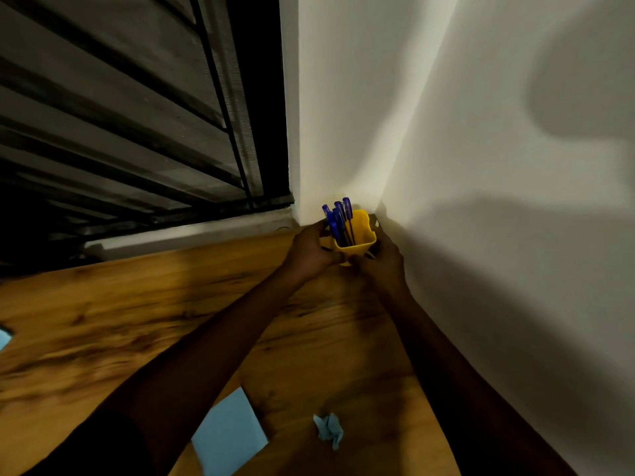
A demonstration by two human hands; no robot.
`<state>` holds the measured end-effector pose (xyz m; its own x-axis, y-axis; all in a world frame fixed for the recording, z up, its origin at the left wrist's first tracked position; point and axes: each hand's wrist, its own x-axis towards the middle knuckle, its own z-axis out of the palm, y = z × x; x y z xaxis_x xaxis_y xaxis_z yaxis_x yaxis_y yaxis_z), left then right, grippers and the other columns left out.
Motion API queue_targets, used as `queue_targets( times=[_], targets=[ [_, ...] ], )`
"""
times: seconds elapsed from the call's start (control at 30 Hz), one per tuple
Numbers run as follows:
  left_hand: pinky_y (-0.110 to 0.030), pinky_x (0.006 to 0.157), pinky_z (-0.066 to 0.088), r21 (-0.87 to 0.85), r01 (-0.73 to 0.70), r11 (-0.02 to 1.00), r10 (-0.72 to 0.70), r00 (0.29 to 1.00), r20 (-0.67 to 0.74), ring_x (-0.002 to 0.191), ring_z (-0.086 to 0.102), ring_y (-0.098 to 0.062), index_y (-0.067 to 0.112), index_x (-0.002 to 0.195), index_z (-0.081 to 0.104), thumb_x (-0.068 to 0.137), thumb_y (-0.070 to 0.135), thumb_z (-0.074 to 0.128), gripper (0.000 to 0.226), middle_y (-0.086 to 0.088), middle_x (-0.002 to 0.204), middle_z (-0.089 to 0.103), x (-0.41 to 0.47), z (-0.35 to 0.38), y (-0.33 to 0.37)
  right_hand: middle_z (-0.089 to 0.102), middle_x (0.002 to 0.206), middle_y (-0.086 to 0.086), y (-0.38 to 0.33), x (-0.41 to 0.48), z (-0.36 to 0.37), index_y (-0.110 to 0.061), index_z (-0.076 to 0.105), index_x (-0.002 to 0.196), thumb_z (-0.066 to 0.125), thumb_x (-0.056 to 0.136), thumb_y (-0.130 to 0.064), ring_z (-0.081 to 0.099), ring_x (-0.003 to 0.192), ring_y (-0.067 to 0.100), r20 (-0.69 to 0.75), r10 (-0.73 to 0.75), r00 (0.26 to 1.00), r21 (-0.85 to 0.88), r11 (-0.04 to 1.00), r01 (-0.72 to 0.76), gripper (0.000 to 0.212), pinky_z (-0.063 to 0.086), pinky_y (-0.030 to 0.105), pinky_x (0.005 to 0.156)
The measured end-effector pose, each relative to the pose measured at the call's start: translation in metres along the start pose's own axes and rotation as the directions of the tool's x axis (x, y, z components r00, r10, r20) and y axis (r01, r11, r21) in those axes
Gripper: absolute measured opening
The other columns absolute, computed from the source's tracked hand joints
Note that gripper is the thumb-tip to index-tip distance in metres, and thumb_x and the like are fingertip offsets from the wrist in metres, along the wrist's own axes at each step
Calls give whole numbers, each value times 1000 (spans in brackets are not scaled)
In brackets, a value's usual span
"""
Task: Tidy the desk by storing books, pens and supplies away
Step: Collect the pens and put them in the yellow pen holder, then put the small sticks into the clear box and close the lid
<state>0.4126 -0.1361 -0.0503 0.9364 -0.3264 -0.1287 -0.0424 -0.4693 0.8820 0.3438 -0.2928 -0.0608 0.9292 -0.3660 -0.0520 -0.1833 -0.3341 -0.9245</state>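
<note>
- Pen holder (359, 235) — a yellow, open-topped cup, located at the far corner of the desk (137, 321), close to where the white wall (481, 166) meets the window (137, 115).
- Contents: several blue pens (338, 219) stand inside the holder, caps upward, leaning toward its left side and projecting above the rim.
- Left hand (309, 252): fingers curled against the left side of the holder and closed on it. The thumb lies along the near face.
- Right hand (383, 262): wrapped round the right side and near corner of the holder, also closed on it. The fingertips on the far side are hidden.
- Base of the holder: covered by both hands. Whether it rests on the desk or is lifted clear cannot be told.
- Both forearms extend from the near edge across the wooden surface toward the corner.
- Near part of the desk: a flat light-blue sheet (228, 438) lies partly under the left forearm, and a crumpled light-blue paper (330, 429) lies just to its right, between the two arms.
- Left edge of view: a small light-blue piece (4, 336) on the desk — too little of it shows to identify.
- Window: dark, crossed by horizontal slats and thin vertical bars.
</note>
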Motion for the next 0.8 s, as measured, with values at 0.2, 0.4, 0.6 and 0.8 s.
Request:
queue_targets(
  times=[0.2,0.4,0.6,0.8],
  targets=[
    [-39,94,55,29,30,999,-30,999,11,122,62,-27,16,143,54,67,17,93,85,-11,139,62,-5,-3,5,72,117,-11,-2,-4,-2,-28,61,135,79,86,-24,67,101,2,-5,1,1000,-18,1000,-1,53,53,21,83],
    [-41,92,57,70,128,989,-127,992,-13,117,62,-27,15,155,37,65,16,94,107,-10,146,54,-35,-18,4,70,120,9,-7,-44,0,-11,61,133,72,92,-13,68,101,15,-187,56,981,46,998,-48,42,56,25,78],
    [-26,77,54,-2,85,996,-85,988,-132,99,66,-18,21,150,45,87,24,78,72,-4,140,58,-108,-53,-3,71,101,-1,-32,-123,43,-14,68,112,71,84,-2,69,97,14,-242,76,967,172,985,-35,30,58,39,93],
    [-16,77,53,-100,50,994,-75,959,-273,102,67,-1,24,141,55,93,33,72,51,7,132,64,-200,-106,-14,73,114,-2,-81,-185,98,-13,69,120,71,88,2,69,106,6,-36,-19,999,258,966,27,35,56,16,84]
  ],
)
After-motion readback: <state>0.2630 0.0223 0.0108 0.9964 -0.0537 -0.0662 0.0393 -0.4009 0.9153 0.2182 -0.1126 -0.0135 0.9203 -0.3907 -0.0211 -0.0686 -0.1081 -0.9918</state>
